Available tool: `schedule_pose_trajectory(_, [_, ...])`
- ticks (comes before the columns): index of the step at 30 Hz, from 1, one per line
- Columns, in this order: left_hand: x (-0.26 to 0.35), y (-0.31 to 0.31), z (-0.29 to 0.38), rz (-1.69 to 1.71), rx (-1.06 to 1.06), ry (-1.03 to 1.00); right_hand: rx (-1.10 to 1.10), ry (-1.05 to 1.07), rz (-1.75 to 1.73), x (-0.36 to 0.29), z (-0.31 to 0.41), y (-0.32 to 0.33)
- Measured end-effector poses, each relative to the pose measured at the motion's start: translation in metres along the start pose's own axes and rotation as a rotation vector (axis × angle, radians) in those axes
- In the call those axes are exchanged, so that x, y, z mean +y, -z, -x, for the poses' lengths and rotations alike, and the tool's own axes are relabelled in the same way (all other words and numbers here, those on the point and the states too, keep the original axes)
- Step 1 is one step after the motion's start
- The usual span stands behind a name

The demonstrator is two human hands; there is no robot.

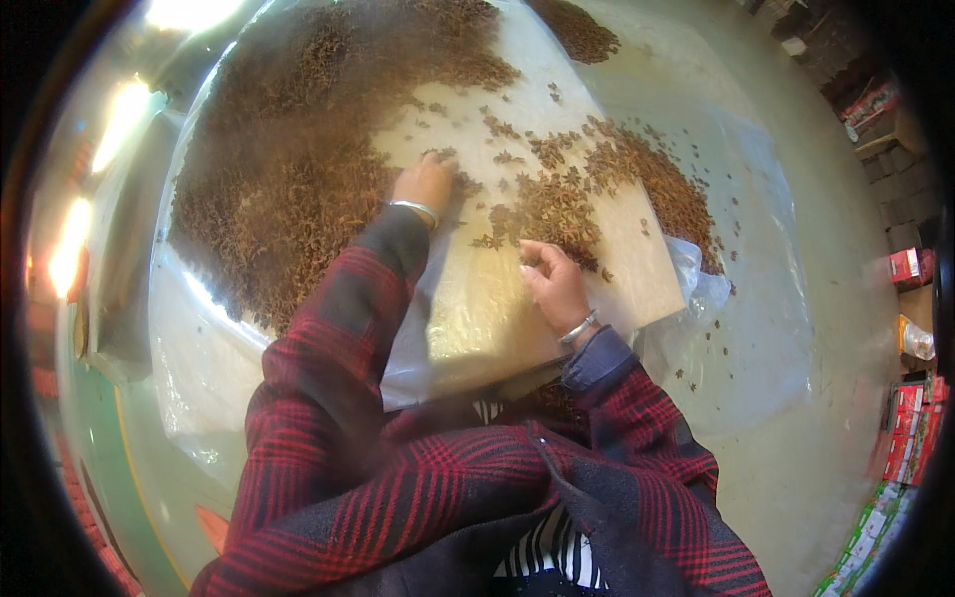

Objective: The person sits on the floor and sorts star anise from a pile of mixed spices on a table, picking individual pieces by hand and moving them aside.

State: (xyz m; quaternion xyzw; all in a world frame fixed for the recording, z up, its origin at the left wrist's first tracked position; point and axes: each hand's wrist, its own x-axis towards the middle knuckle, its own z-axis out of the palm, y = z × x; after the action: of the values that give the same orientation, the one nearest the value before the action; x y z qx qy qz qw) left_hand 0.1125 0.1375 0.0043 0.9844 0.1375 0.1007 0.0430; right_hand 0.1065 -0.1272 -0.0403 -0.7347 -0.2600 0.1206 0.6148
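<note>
Brown star anise pods lie loosely in a small pile (556, 209) on a pale board (477, 313) that looks covered with clear plastic. My left hand (427, 181) reaches to the board's left part, beside a large heap of star anise (283, 172); its fingertips touch or nearly touch some pods, and whether it holds one is hidden. My right hand (553, 283) is at the near edge of the small pile, thumb and forefinger curled towards each other with a small gap. No pod shows between them. Both wrists wear silvery bangles.
Another heap of star anise (675, 201) lies past the board's right edge on clear plastic sheeting (761, 298), with stray pods around it. A further heap (578, 33) is at the top. Red and green packages (906, 433) line the far right. A long pale object stands at left.
</note>
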Motion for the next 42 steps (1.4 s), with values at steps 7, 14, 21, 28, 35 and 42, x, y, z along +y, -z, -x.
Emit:
schedule_pose_trajectory(7, [-0.028,0.012,0.012,0.929,-0.165,0.037,-0.107,-0.021,-0.013,0.013,0.029,-0.011])
schedule_pose_trajectory(14, [-0.005,0.024,0.061,0.266,-0.098,-0.046,-0.147,-0.053,-0.127,0.018,0.026,-0.009])
schedule_pose_trajectory(21, [0.027,0.019,0.058,0.135,-0.102,-0.053,-0.168,-0.242,-0.253,0.015,0.028,-0.004])
schedule_pose_trajectory(28, [0.072,0.035,0.112,1.368,-0.387,0.352,-0.165,-0.268,-0.652,-0.016,0.026,-0.011])
schedule_pose_trajectory(35, [0.083,0.029,0.124,1.474,-0.299,0.373,-0.203,-0.305,-0.792,-0.037,0.03,-0.007])
schedule_pose_trajectory(42, [0.09,0.016,0.134,1.749,-0.283,0.53,-0.081,-0.345,-0.714,-0.041,0.036,-0.012])
